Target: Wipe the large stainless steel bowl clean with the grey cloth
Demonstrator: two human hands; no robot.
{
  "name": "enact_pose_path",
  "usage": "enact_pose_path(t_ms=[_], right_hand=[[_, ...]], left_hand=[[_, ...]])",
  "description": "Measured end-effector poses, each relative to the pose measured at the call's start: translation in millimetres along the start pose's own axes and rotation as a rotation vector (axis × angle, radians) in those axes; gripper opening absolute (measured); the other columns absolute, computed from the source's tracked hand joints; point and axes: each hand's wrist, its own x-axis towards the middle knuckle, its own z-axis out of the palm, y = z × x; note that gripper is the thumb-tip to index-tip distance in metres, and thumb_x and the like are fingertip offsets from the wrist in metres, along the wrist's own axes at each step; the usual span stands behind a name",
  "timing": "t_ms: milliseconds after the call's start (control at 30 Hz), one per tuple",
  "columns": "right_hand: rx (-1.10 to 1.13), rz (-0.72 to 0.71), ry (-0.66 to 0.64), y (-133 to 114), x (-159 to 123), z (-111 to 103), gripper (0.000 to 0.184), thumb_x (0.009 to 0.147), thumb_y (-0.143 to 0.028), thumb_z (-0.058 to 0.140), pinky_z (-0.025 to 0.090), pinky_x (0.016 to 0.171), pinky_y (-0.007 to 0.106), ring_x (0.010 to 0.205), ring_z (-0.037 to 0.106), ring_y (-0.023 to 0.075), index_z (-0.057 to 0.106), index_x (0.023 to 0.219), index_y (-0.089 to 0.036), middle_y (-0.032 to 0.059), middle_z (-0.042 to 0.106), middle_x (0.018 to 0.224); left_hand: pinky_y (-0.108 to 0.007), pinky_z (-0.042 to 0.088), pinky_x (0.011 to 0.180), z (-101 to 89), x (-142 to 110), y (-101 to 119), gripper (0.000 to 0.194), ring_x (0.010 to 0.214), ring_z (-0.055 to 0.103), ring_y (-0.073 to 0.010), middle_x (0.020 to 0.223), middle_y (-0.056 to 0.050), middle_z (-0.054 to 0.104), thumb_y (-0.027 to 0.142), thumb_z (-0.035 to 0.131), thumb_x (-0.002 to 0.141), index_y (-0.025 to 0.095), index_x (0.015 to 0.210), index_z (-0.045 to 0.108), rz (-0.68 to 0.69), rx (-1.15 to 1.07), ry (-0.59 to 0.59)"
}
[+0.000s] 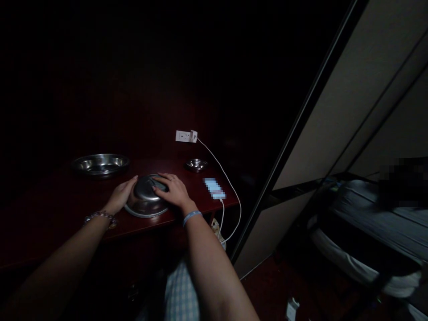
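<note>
A shiny steel bowl rests upside down near the front edge of the dark red table. Against its left side my left hand steadies it, fingers closed along the wall. My right hand lies over the top right of the bowl, thumb and fingers curved around it. Under that palm shows a dull greenish patch on the bowl's base; whether it is a separate thing I cannot tell.
A wide steel dish stands back left, a small steel bowl back right. A phone near the right edge is cabled to a wall socket. Another person in a grey top is at the far right.
</note>
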Motion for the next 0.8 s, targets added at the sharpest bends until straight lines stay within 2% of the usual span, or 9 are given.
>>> enact_pose_path(t_ms=[100,233,367,433,533,633,800], right_hand=[[0.047,-0.033,0.011,0,0,2,0.051,0.089,-0.048,0.063,0.033,0.117,0.036,0.137,0.044,0.0196,0.058,0.136,-0.03,0.0023,0.054,0.146],[0.129,-0.027,0.006,4,4,6,0.054,0.088,-0.047,0.064,0.031,0.119,0.04,0.142,0.039,0.0221,0.056,0.138,-0.028,0.005,0.049,0.15],[0.12,0.002,0.046,6,3,10,0.056,0.087,-0.048,0.064,0.024,0.122,0.047,0.151,0.017,0.0269,0.055,0.139,-0.029,0.0048,0.032,0.16],[0.118,0.029,0.073,6,2,11,0.058,0.087,-0.049,0.063,0.022,0.122,0.049,0.152,0.011,0.0287,0.053,0.141,-0.029,0.005,0.022,0.164],[0.156,0.07,0.086,6,0,13,0.065,0.087,-0.052,0.063,0.022,0.122,0.05,0.151,0.013,0.03,0.047,0.145,-0.029,0.0067,0.018,0.164],[0.238,0.095,0.126,4,1,14,0.066,0.087,-0.053,0.061,0.025,0.121,0.048,0.147,0.021,0.0285,0.045,0.146,-0.031,0.0059,0.022,0.162],[0.358,0.169,0.391,1,7,11,0.042,0.1,-0.044,0.037,0.028,0.118,0.044,0.139,0.035,0.0224,0.056,0.135,-0.03,0.0058,0.042,0.148]], left_hand=[[-0.039,0.047,0.099,0.7,-9,12,0.064,0.104,0.067,-0.0317,0.099,-0.01,0.078,0.073,0.056,0.07,0.016,0.094,0.075,-0.01,-0.079,-0.045],[-0.038,0.05,0.091,4.1,-15,22,0.066,0.096,0.069,-0.0316,0.092,-0.011,0.078,0.075,0.056,0.068,0.016,0.089,0.076,0.02,-0.122,-0.025],[-0.036,0.05,0.088,4.2,-14,22,0.065,0.093,0.069,-0.0299,0.091,-0.01,0.078,0.076,0.055,0.07,0.016,0.085,0.075,0.024,-0.136,-0.046],[-0.035,0.05,0.088,3.8,-14,20,0.066,0.093,0.069,-0.0292,0.093,-0.011,0.078,0.076,0.055,0.071,0.015,0.085,0.075,0.024,-0.142,-0.053],[-0.035,0.048,0.09,3.9,-12,18,0.067,0.095,0.069,-0.0289,0.096,-0.011,0.078,0.076,0.055,0.071,0.014,0.088,0.075,0.028,-0.135,-0.046],[-0.035,0.048,0.09,4.6,-10,16,0.069,0.096,0.068,-0.0292,0.095,-0.011,0.078,0.077,0.055,0.07,0.014,0.089,0.076,0.02,-0.132,-0.037],[-0.036,0.047,0.092,4.8,-9,14,0.07,0.099,0.067,-0.0296,0.096,-0.01,0.078,0.078,0.056,0.069,0.014,0.089,0.076,0.022,-0.142,-0.027]])
